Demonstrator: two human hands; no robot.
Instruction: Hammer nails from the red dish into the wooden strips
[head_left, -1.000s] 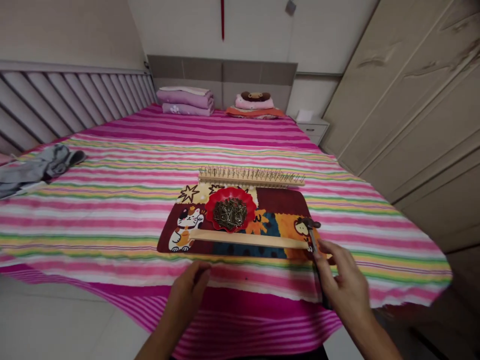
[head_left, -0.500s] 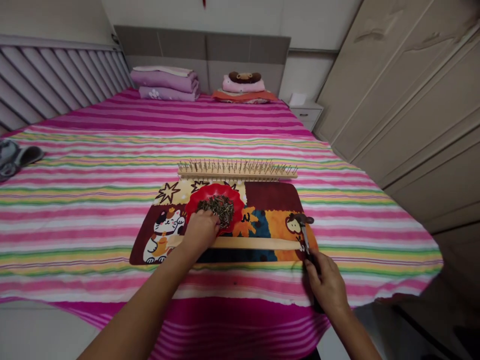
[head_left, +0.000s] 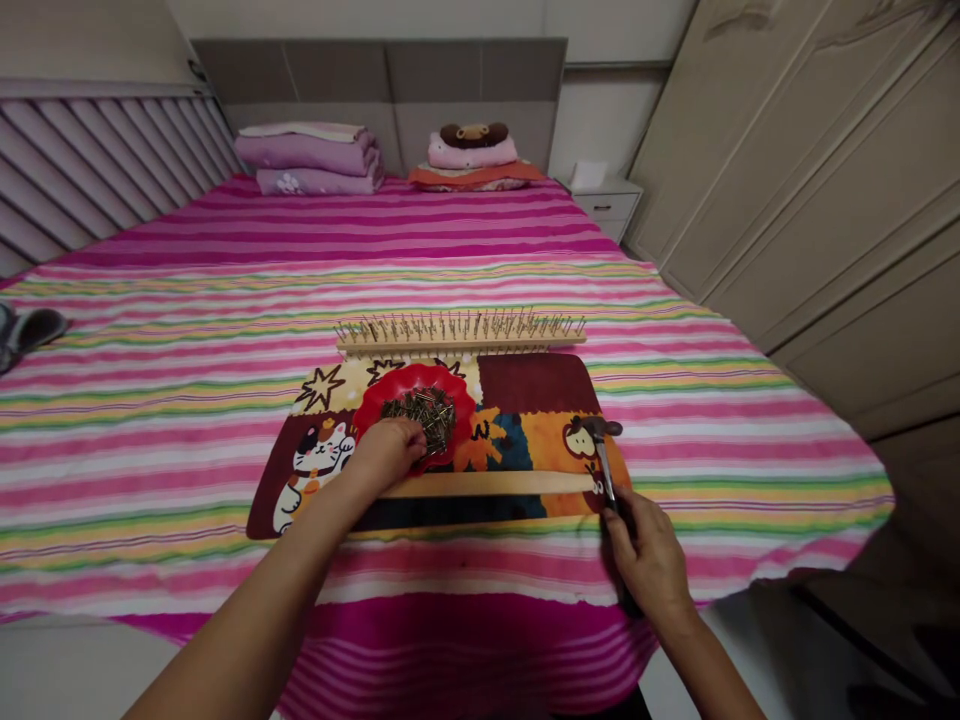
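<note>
Nails, small metallic ones (head_left: 441, 418), heaped in a scalloped red bowl (head_left: 466, 405), with the left hand (head_left: 386, 448) at their near edge
Bowl lies toward 11 o'clock on the colourful patterned mat (head_left: 532, 380); left fingers are curled together, though whether they pinch a nail I cannot tell. Right fingers close round the grip of a black-gripped metal hammer (head_left: 606, 470), its head at 3 o'clock; right hand (head_left: 654, 552). Flat pale wooden strip (head_left: 495, 484) lies toward 6 o'clock, nail-studded wooden strip (head_left: 461, 345) beyond the mat at 12. Nails look light, stiff and sharp, best taken singly by the shank; the hammer seems head-heavy, steadiest held low on its grip
</note>
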